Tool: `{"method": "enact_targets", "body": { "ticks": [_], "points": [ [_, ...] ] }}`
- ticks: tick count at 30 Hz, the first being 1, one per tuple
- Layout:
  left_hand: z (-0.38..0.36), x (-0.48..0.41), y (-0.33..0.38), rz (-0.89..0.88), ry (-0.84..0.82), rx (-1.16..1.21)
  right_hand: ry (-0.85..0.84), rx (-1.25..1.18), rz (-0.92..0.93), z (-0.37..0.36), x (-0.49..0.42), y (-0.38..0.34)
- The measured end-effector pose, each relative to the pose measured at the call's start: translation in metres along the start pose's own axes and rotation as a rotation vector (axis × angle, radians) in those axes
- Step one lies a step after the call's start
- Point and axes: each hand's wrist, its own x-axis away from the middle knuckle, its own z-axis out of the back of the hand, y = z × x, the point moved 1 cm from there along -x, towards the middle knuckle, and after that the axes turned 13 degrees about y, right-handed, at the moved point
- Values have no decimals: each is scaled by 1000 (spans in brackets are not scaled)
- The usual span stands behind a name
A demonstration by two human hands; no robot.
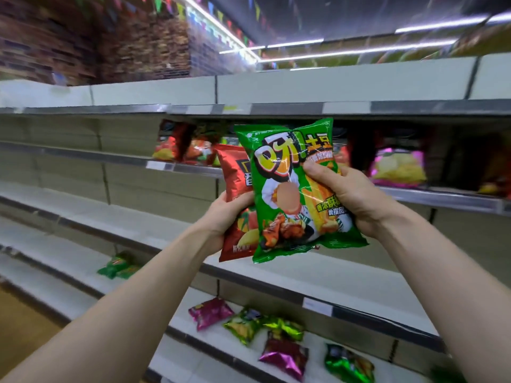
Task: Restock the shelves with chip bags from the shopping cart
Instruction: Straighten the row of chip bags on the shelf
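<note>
Judging by mostly bare shelves (83,208), little is restocked; a red bag (235,172) is gripped in the left hand (229,214), a green bag (276,167) in the right hand (351,194).

A green chip bag (290,189), sealed and puffed, is held upright and slightly tilted before the shelves (318,275), gripped at its right edge by the right hand (351,197). A red chip bag (235,172) is partly covered behind it and gripped at its left edge by the left hand (226,214). Red bags (172,143) and a pink bag (398,168) are stood on an upper shelf. Small foil bags (284,355) are laid flat lower down.
</note>
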Motion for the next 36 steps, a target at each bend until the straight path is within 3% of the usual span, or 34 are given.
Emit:
{"method": "enact_targets", "body": {
  "ticks": [10,19,29,36],
  "points": [
    [-182,13,-36,53,-312,42,341,63,28,165,44,-32],
    [-311,7,-68,97,-555,79,550,133,33,262,65,-49],
    [-434,8,-109,143,-700,76,734,153,17,350,82,-53],
    [-509,46,-122,127,-697,81,727,203,2,428,107,-68]
  ]
}}
